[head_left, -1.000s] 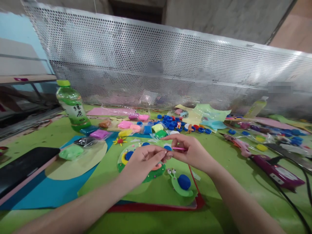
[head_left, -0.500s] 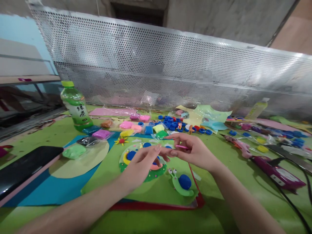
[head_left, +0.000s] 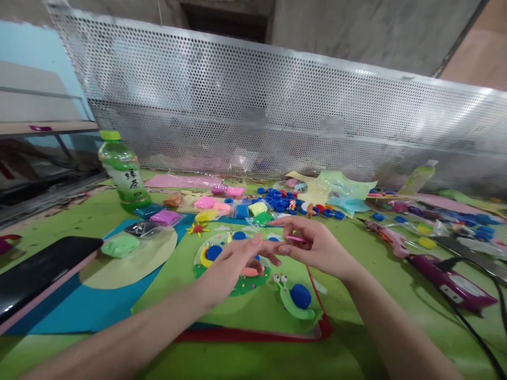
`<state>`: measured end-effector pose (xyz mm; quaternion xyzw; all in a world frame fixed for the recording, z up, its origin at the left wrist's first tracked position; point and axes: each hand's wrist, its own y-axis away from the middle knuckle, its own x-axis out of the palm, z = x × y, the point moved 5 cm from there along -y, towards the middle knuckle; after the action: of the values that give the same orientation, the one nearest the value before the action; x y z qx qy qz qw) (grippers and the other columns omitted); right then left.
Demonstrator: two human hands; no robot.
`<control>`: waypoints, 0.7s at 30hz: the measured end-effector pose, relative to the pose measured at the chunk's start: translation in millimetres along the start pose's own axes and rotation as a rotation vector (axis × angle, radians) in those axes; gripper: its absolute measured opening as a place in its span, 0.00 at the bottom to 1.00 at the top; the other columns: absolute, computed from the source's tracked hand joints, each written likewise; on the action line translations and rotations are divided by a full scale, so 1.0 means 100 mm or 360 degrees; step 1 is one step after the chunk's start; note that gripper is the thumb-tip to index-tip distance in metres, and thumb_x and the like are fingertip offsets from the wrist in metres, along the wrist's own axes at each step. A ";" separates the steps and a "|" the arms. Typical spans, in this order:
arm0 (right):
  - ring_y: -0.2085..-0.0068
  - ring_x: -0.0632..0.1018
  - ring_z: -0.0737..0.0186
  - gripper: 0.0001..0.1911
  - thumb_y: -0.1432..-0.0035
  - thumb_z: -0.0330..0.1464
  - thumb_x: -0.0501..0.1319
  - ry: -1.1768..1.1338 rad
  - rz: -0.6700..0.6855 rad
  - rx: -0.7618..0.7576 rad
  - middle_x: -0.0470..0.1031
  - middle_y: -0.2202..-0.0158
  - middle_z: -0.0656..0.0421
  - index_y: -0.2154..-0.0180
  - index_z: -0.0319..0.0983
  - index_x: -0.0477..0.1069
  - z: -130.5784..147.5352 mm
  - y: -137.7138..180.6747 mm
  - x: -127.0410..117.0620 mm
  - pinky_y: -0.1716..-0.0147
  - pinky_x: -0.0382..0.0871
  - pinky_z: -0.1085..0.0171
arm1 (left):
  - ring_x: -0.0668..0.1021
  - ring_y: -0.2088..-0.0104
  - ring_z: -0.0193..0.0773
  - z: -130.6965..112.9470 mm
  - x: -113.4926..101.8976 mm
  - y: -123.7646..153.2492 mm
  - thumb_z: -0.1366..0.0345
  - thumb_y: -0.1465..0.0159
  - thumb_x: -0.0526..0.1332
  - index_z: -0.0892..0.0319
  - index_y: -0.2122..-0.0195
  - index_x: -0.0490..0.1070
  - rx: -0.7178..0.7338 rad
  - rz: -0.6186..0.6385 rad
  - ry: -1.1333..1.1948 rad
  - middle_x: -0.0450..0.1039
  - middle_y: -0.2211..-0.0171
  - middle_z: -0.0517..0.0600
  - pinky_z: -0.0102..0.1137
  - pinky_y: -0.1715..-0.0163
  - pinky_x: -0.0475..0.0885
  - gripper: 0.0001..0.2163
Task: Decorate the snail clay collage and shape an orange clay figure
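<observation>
My right hand (head_left: 311, 243) is closed around a thin pink stick (head_left: 297, 239), likely a modelling tool. Its fingertips meet the tip of my left index finger; anything tiny between them is hidden. My left hand (head_left: 233, 264) has its fingers stretched out and slightly apart, with nothing visible in it. Both hover over a light green sheet (head_left: 170, 290) with a round clay picture of blue-shelled snails (head_left: 214, 253), partly covered by my left hand. Just below my right hand, a green clay snail (head_left: 295, 306) with a blue shell and two eyes lies on the sheet. A yellow-rayed clay sun (head_left: 197, 228) sits at its upper left.
Bagged coloured clay (head_left: 164, 217) and many blue rings (head_left: 279, 199) lie behind the sheet. A green tea bottle (head_left: 127, 177) and a phone (head_left: 43, 269) are on the left. A purple corded device (head_left: 451, 282) lies right. A perforated metal panel (head_left: 222, 95) closes off the back.
Both hands stay almost in place, fingertips together. My left fingers have shifted very slightly; the pink stick remains in my right hand.
</observation>
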<state>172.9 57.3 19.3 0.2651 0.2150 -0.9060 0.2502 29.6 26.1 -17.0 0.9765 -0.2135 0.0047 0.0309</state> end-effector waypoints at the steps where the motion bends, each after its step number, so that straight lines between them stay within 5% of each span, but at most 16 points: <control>1: 0.78 0.60 0.74 0.20 0.47 0.37 0.61 -0.0009 0.0016 0.0004 0.63 0.73 0.63 0.52 0.40 0.66 0.00 0.00 0.01 0.79 0.57 0.70 | 0.70 0.67 0.37 0.00 0.03 -0.01 0.46 0.40 0.50 0.56 0.57 0.74 0.0002 0.0073 0.0072 0.74 0.62 0.53 0.32 0.64 0.64 0.23; 21: 0.76 0.60 0.72 0.22 0.48 0.39 0.62 0.0044 0.0057 0.0066 0.66 0.65 0.59 0.51 0.43 0.66 -0.07 0.01 -0.03 0.77 0.59 0.68 | 0.75 0.61 0.41 0.00 0.09 -0.05 0.46 0.38 0.48 0.62 0.63 0.75 -0.0027 0.0215 0.0483 0.75 0.58 0.56 0.30 0.68 0.64 0.25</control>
<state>178.4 61.2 15.2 0.2866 0.1949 -0.9019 0.2578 39.9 27.1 -16.9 0.9477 -0.2715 0.1524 0.0708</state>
